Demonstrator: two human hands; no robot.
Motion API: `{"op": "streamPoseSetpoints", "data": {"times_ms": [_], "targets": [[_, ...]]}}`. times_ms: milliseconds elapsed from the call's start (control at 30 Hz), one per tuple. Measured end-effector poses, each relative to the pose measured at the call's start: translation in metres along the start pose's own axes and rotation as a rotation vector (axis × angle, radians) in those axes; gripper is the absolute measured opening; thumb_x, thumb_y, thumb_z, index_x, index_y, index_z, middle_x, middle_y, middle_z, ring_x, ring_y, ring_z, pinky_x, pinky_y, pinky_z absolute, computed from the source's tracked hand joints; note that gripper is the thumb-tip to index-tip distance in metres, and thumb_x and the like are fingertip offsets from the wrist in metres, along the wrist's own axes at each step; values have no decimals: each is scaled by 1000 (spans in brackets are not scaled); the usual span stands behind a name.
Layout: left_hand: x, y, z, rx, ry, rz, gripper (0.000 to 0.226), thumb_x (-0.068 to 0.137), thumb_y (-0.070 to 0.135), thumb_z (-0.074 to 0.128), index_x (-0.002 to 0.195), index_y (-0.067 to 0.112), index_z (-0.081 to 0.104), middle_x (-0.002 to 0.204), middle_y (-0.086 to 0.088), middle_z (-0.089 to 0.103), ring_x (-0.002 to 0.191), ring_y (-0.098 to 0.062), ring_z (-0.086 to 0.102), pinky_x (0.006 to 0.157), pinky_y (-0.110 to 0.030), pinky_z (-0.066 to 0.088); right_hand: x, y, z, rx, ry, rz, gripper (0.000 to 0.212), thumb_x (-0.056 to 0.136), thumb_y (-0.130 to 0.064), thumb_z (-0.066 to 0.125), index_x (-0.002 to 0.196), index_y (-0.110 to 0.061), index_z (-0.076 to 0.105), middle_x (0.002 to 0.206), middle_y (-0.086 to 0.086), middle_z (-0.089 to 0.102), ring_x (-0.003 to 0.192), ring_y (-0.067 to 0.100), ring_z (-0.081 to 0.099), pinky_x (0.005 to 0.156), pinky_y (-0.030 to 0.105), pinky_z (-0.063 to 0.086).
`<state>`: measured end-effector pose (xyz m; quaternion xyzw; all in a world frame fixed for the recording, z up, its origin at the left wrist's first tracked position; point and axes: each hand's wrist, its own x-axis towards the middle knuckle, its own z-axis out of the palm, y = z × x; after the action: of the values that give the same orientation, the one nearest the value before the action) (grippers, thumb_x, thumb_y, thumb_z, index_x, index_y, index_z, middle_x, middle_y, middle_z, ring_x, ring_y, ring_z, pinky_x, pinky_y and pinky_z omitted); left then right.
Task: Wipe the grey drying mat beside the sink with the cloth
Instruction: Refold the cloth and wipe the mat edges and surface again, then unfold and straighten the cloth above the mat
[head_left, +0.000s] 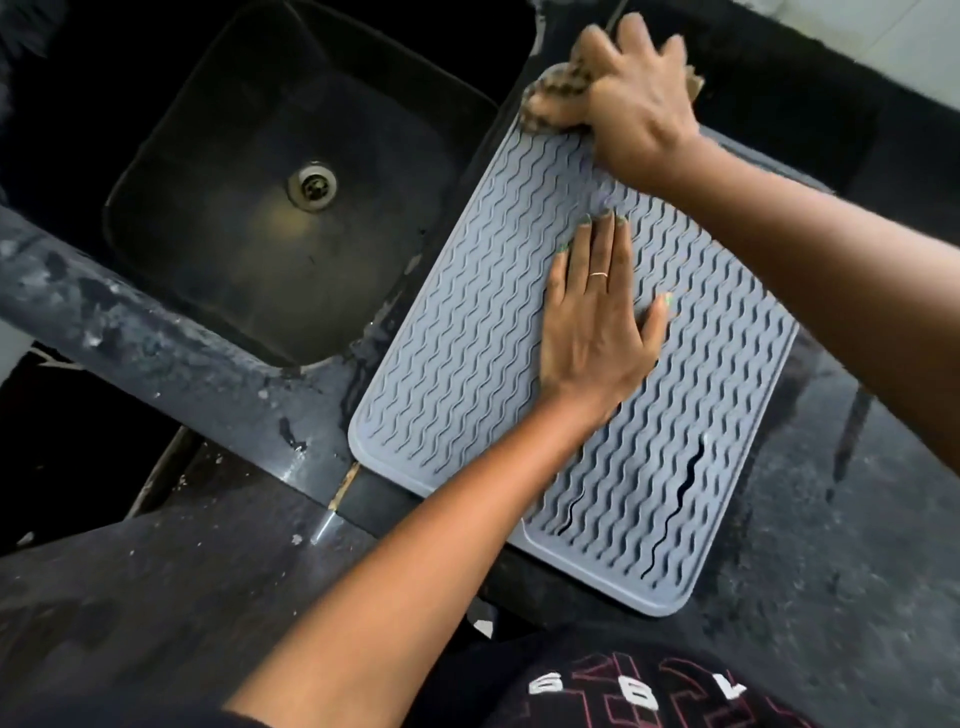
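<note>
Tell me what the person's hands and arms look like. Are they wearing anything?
Both arms are bare, with no sleeves showing as far up as the picture goes. The left hand wears a thin ring on one of its fingers, and its nails are painted a pale green. The right hand shows no ring or watch; its nails are too blurred to tell.

Only lettering is on the person's dark shirt (639, 691), bottom centre-right of the frame: white characters, upside down from here, over larger dark-red outlined shapes. Too partial and inverted to read as a word. Nothing else carries text.
</note>
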<state>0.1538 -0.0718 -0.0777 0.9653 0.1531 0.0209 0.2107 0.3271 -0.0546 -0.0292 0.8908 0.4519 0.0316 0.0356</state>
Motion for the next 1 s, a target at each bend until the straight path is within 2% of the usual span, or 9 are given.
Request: {"op": "streamPoseSetpoints", "data": {"times_ms": [167,300,467,567,633,700,767,900,1000], "targets": [[4,-2,13,20,42,31,76,94,54,28,152,8,11,161,-11,11,150,-24,9,121,-39,6,18,9,7,-11,35,196,38,99,-28,39,118,0,57,132,16,42,120,40,36,92,53,32],[3,0,11,-5,60,41,75,94,52,31,152,8,14,161,-10,14,149,-22,11,121,-37,5,26,13,-8,76,-83,224,27,88,-5,53,113,4,60,131,13,46,121,38,39,95,56,38],[3,2,5,-100,45,22,71,97,50,30,152,9,13,161,-8,12,150,-21,9,120,-36,0,1,0,-57,1053,-20,523,43,87,5,51,119,-17,65,106,-6,64,97,7,59,86,19,49],[2,3,-13,-374,56,16,52,99,35,33,144,9,39,150,-11,41,138,-23,37,120,-41,21,-48,-14,-74,1603,53,614,52,85,10,46,129,-16,57,113,6,64,98,19,59,95,32,47],[-4,3,-38,-803,89,-144,40,100,33,32,122,11,57,120,-10,64,99,-19,58,88,-37,47,-84,-21,-79,1790,54,626,54,87,9,41,134,-17,51,112,8,61,93,21,57,90,35,45],[-8,2,-67,-1222,46,-426,33,101,36,36,112,17,61,116,-4,66,91,-17,61,73,-29,44,-115,-31,-84,1816,89,658,56,87,9,39,136,-18,49,119,7,61,94,19,57,91,35,43],[-11,-9,-88,-1385,-57,-538,25,98,38,41,102,24,62,116,4,67,100,-19,66,80,-29,45,-140,-44,-88,1759,120,684,55,86,8,42,134,-18,51,129,6,60,106,21,58,99,36,42],[-33,-13,-124,-1435,-290,-351,38,94,54,41,112,29,64,114,13,69,102,-10,65,81,-31,53,-173,-74,-110,1600,126,635,50,85,4,50,126,-23,59,123,0,63,113,21,57,101,40,44],[-50,-8,-139,-1376,-217,-292,29,94,45,51,114,26,63,113,5,68,105,-14,64,69,-25,55,-188,-91,-125,1529,142,519,42,83,1,55,109,-29,68,115,-4,66,110,15,59,99,36,46]]}}
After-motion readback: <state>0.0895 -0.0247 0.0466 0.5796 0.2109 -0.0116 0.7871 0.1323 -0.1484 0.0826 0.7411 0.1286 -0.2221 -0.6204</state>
